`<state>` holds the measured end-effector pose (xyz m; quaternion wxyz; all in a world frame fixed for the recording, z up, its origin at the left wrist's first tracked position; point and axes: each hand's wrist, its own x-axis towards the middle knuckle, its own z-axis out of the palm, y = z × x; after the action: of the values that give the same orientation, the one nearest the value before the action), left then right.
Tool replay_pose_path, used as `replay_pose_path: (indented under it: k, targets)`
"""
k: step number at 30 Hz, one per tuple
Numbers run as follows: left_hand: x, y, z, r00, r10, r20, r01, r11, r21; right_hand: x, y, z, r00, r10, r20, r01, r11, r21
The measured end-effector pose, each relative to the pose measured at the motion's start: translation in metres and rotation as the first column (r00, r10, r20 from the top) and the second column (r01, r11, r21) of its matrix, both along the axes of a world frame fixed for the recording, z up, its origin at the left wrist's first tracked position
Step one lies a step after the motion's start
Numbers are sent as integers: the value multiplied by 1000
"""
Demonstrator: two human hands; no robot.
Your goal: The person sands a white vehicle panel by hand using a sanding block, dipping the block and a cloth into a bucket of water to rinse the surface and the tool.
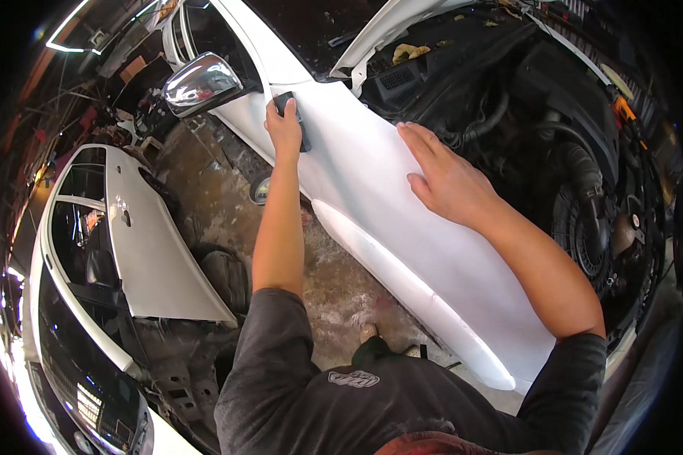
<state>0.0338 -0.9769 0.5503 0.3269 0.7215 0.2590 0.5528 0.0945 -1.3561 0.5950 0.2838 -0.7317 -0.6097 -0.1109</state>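
Note:
A white car fender slants across the middle, with a faint grey haze over part of its surface. My left hand grips a dark, long sanding block and holds it against the panel's far end, close to the windscreen pillar. Part of the block is hidden under my fingers. Farther along the same panel, my right hand rests on the upper edge beside the engine bay, fingers stretched out and nothing held. A chrome side mirror juts out just left of my left hand.
To the right lies the open engine bay with hoses and an orange-handled tool. A second car, partly dismantled, stands on the left. Between the cars runs a stained concrete floor with a round can on it.

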Motion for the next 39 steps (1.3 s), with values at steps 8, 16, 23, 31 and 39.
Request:
replay_pose_path:
  k: [8, 16, 23, 31, 39]
  targets:
    - [15, -111, -58, 995, -79, -63, 91, 971, 220, 15, -19, 1, 997, -73, 24, 75, 996, -49]
    - [19, 7, -32, 998, -54, -13, 54, 998, 19, 7, -7, 0, 1000, -10, -1, 10, 999, -37]
    - [16, -52, -42, 996, -87, -36, 91, 987, 132, 9, -13, 6, 997, -81, 6, 81, 988, -128]
    - [30, -85, -53, 994, -78, -80, 91, 981, 173, 18, -16, -1, 993, -120, 5, 119, 983, -140]
    - [3, 31, 15, 995, -63, -82, 61, 998, -27, -3, 2, 4, 999, -46, 9, 46, 995, -93]
